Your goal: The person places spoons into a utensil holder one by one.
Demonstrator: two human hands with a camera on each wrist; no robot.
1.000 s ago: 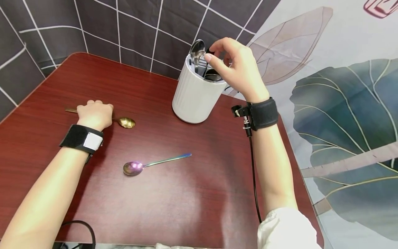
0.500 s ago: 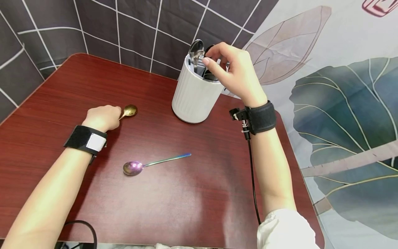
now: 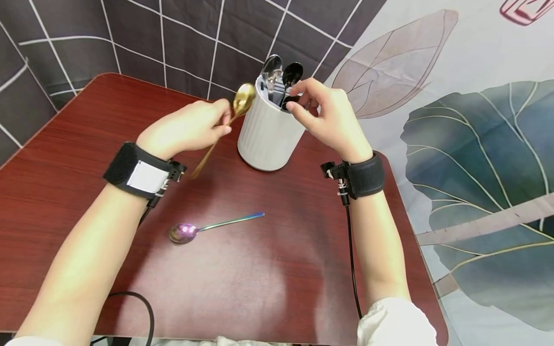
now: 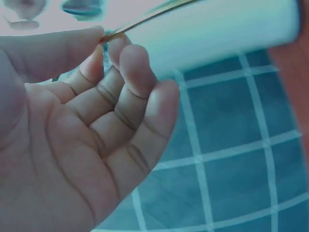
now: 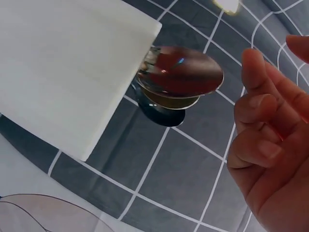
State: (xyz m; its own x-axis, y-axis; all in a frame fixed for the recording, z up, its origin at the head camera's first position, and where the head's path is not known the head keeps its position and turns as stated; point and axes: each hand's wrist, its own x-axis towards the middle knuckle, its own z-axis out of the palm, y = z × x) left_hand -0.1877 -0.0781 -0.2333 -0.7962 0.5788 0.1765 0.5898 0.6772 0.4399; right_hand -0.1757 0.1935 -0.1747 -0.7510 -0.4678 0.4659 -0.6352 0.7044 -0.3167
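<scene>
My left hand (image 3: 186, 126) pinches a gold spoon (image 3: 244, 97) by its handle between thumb and fingers. The spoon slants with its bowl up, close to the left side of a white ribbed utensil holder (image 3: 266, 137). In the left wrist view the thumb and fingertips meet on the thin handle (image 4: 154, 15). Over the holder's right rim hovers my right hand (image 3: 331, 115), fingers loosely bent and holding nothing. The right wrist view shows a gap between it and the spoon bowls (image 5: 186, 72). A silver spoon (image 3: 271, 66) and a black spoon (image 3: 293, 73) stick out of the holder.
A rainbow-coloured spoon (image 3: 183, 232) lies on the red-brown table (image 3: 225, 293) in front of the holder. Behind the table rises a dark tiled-pattern backdrop (image 3: 186, 43). A black cable (image 3: 351, 259) hangs from the right wristband.
My left hand has lifted the gold spoon off the table and carried it right, up to the holder. The right hand has dropped slightly, baring the black spoon. The rainbow spoon stays put.
</scene>
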